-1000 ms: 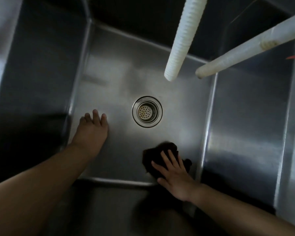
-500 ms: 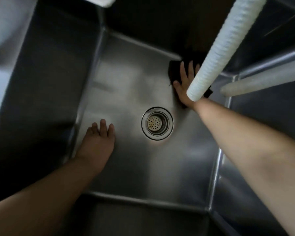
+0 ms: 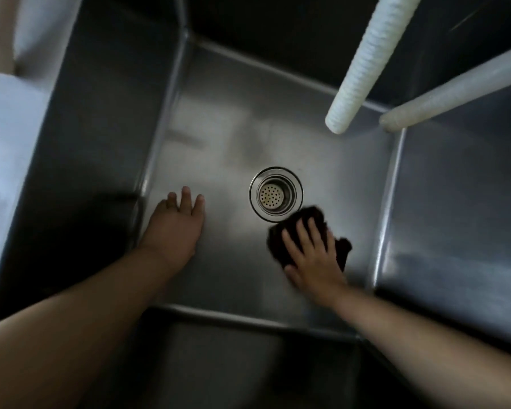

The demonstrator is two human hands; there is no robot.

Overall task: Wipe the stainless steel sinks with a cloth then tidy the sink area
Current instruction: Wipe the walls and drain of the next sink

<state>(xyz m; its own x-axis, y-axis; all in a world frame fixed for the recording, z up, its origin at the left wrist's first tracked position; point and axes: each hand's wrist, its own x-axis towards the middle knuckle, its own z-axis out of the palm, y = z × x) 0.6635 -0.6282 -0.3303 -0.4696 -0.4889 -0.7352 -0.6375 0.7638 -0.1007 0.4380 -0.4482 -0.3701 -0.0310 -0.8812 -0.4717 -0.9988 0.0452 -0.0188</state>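
I look straight down into a deep stainless steel sink (image 3: 224, 119). Its round drain strainer (image 3: 275, 195) sits in the middle of the floor. A dark cloth (image 3: 309, 219) lies on the sink floor just right of and below the drain. My right hand (image 3: 311, 255) presses flat on the cloth with fingers spread. My left hand (image 3: 176, 228) rests palm down on the bare sink floor near the left wall, holding nothing.
Two white hoses hang over the sink: a ribbed hose (image 3: 366, 63) ending above the back right of the floor, and a smoother hose (image 3: 455, 90) coming in from the right. Steel walls rise on all sides. A pale surface (image 3: 6, 137) lies beyond the left wall.
My right hand has swept the cloth from the back right of the sink floor to just beside the drain at the front right. My left hand stays planted on the floor.
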